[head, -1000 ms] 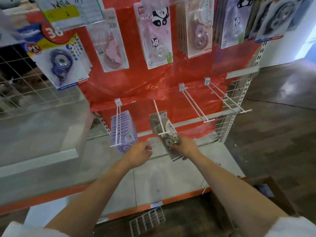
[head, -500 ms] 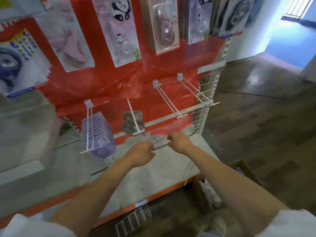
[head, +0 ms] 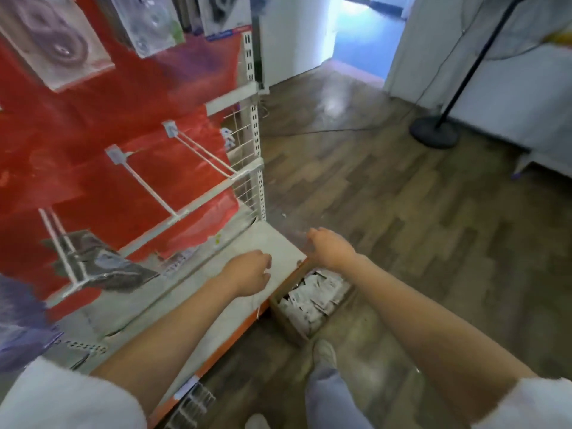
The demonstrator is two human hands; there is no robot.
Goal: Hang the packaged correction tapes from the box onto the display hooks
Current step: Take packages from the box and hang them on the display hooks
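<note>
I am looking down at the box (head: pixel 305 308) sitting on the floor just beside the corner of the bottom shelf (head: pixel 216 292), and it is still holding a loose heap of packaged correction tapes (head: pixel 312 297), too jumbled and blurred for me to count. On the display, I am seeing one hook (head: pixel 66 252) at the lower left carrying hung packets (head: pixel 102 261); how many are on it I cannot tell, since they are smeared together. Two more hooks are standing bare: the middle hook (head: pixel 145 184) and the right hook (head: pixel 204 150). So I am judging the task as partly done, with at least one hook started, two waiting, and plenty of stock left in the box. My right hand (head: pixel 332 247) is hovering above the box's far edge, fingers loosely curled and carrying nothing that I can see. My left hand (head: pixel 247 272) is hanging over the shelf edge, fingers curled under; whether it is pinching anything I cannot tell. Above, three blurred packs (head: pixel 58 41) are hanging on the red backing (head: pixel 102 150), and one fan stand (head: pixel 435 134) is standing on the floor, well apart.
</note>
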